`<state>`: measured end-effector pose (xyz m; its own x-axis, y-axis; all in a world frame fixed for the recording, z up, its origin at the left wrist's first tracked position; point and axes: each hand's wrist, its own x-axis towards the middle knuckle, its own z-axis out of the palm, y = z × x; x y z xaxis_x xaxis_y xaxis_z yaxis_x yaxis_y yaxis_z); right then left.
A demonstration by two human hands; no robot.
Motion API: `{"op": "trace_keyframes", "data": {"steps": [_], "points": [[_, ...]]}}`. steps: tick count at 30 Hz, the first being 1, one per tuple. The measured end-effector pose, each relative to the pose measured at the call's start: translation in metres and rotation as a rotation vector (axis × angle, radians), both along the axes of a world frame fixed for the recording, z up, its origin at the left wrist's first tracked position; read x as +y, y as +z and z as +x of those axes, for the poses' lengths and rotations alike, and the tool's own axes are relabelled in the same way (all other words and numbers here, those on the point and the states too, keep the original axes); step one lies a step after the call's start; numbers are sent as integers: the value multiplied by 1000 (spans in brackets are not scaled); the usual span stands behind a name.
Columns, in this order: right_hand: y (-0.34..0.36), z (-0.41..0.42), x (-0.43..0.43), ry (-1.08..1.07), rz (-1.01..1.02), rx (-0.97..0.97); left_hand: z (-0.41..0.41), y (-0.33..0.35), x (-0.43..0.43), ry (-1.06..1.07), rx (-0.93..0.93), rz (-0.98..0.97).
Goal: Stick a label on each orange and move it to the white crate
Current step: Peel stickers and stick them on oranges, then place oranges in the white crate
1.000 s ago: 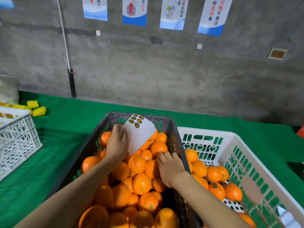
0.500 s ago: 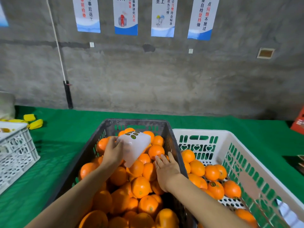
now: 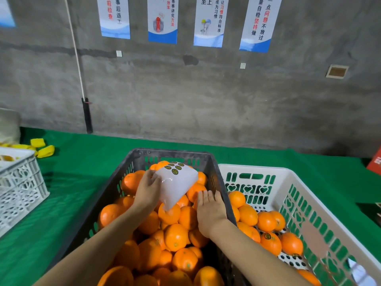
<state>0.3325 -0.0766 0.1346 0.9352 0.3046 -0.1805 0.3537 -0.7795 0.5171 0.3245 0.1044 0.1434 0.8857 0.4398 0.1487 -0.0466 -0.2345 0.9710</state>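
Over a black crate (image 3: 171,154) heaped with oranges (image 3: 175,237), the left hand (image 3: 147,189) grips a label sheet (image 3: 175,185). The right hand (image 3: 210,211), fingers straight and holding nothing, touches the pile. The 2nd, white crate (image 3: 253,169) stands alongside, partly filled.

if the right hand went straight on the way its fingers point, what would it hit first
Probably the orange just ahead of the right hand, at the edge of the label sheet; depth is unclear.
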Motion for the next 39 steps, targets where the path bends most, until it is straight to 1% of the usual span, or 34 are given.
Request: {"op": "trace_keyframes", "data": {"steps": [5,10,13,15,16,19,21,22,24,25,27,28,29,30,31,33,35,37,39], "points": [[-2,13,4,-11,-11,17,-1,0,3,7,5,21],[-4,22,7,-11,-67,15,0,0,6,-11,-10,10],[0,25,8,6,25,-6,0,0,8,-18,-25,5],[6,21,8,6,195,9,-1,0,11,4,-25,3],[8,18,6,7,328,14,-1,0,12,24,-34,-6],[19,10,-2,68,868,-40,-2,1,16,86,-69,-23],[31,6,-10,79,1258,-169,-4,-1,14,88,-75,3],[37,7,-16,75,1412,-264,-5,-3,12,74,-69,21],[49,15,-35,45,1612,-452,-5,-6,6,44,-54,56],[51,20,-48,-1,1696,-499,-5,-6,3,37,-45,63],[47,26,-75,-159,1852,-503,-2,-5,-1,36,-33,48],[38,28,-88,-234,1900,-503,0,-5,-2,36,-29,34],[26,29,-100,-299,1910,-502,2,-6,-2,34,-25,24],[11,30,-111,-353,1877,-483,2,-7,-3,30,-26,19],[-3,33,-120,-391,1797,-430,3,-8,-4,28,-28,18],[-26,37,-133,-420,1545,-295,3,-8,-4,28,-29,14],[-38,41,-138,-405,1290,-199,2,-6,-3,26,-41,1],[-47,42,-134,-370,1111,-136,2,-3,-1,39,-46,-20],[-51,40,-126,-369,988,-130,3,-1,0,61,-37,-45]]}}
